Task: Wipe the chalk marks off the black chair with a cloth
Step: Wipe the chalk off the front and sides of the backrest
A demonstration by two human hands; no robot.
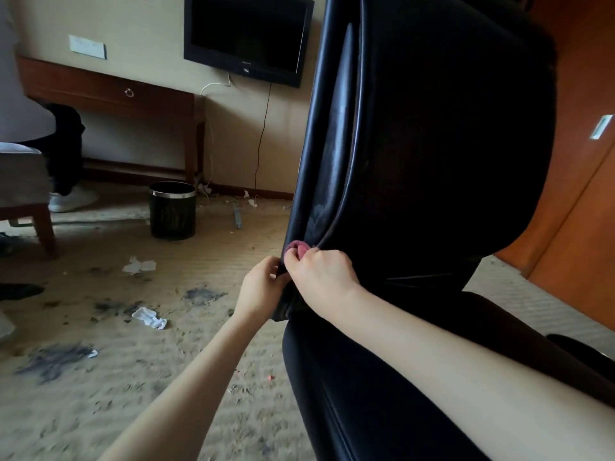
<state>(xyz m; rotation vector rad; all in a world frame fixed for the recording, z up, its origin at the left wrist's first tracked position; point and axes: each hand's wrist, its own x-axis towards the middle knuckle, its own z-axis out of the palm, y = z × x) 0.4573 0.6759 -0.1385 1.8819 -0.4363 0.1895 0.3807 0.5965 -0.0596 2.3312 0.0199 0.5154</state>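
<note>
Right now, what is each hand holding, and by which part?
Right hand grips the bunched pink cloth by its lower end; left hand pinches the black leather chair edge.

Two bare forearms reaching forward and up from the lower edge. Left hand (263, 291) at centre, fingers curled, pinching at the fingertips. Right hand (321, 274) just beside it, touching, knuckles up, fingers curled tight in a grip. Right forearm crossing in from lower right.
</note>
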